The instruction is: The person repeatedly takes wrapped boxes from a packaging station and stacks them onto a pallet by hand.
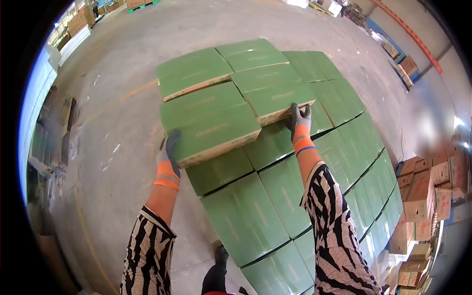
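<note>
Green-topped cartons stand in a large stack, with several in a raised upper layer at the far left part. My left hand (169, 152), in a grey and orange glove, presses on the near left corner of an upper carton (209, 123). My right hand (301, 123), gloved alike, is at the near right corner of the neighbouring upper carton (275, 93), fingers on its front edge. Both cartons lie flat side by side, a narrow gap between them. Below them spreads the lower layer of green cartons (246, 216). The undersides of both hands are partly hidden.
Concrete floor (118, 162) with scraps and a yellow line surrounds the stack. Brown and red cartons (420, 196) are piled at the right. A green pallet with boxes (142, 5) stands far off at the top. My foot (221, 254) is beside the stack.
</note>
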A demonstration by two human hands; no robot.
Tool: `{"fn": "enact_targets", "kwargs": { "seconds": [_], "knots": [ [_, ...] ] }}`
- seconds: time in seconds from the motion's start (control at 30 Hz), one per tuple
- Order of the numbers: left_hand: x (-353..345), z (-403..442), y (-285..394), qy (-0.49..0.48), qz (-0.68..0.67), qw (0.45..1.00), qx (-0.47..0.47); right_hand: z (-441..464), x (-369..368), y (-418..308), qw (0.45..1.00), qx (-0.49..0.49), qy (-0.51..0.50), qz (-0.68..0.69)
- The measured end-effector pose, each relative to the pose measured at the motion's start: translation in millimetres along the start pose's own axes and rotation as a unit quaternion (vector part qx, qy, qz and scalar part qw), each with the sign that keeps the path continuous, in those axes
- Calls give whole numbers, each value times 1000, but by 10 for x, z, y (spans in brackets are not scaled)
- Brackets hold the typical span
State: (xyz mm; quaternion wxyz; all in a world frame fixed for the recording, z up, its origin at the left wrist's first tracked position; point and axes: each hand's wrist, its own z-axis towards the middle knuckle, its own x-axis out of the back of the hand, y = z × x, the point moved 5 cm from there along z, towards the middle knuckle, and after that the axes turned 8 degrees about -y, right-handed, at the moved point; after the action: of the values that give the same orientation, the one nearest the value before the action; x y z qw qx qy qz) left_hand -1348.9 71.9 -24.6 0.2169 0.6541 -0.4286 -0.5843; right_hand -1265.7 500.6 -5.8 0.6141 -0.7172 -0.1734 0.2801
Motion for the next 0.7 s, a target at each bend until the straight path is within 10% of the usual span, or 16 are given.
{"fn": "enact_targets", "kwargs": {
  "seconds": [0.23, 0.37, 0.4, 0.5, 0.57, 0.7],
  "knots": [
    [-191, 18, 124, -10, 8, 1000, 25, -221, -184, 212, 988, 49, -30, -143],
    [135, 105, 270, -106, 135, 984, -45, -1381, -337, -54, 949, -35, -264, 167],
    [-78, -171, 351, -90, 184, 974, -98, -1763, -45, -202, 961, 66, -224, -151],
    [-1072, -1298, 209, -154, 268, 923, -229, -2942, 883, -741, 958, 92, -197, -186],
    [-1539, -2383, 3, -276, 250, 893, -254, -3662, 1868, -1189, 855, 256, -40, -449],
    [-2036, -4285, -1265, -582, 234, 778, 37, -5263, 4816, -1719, 566, 9, 332, -755]
  ]
}}
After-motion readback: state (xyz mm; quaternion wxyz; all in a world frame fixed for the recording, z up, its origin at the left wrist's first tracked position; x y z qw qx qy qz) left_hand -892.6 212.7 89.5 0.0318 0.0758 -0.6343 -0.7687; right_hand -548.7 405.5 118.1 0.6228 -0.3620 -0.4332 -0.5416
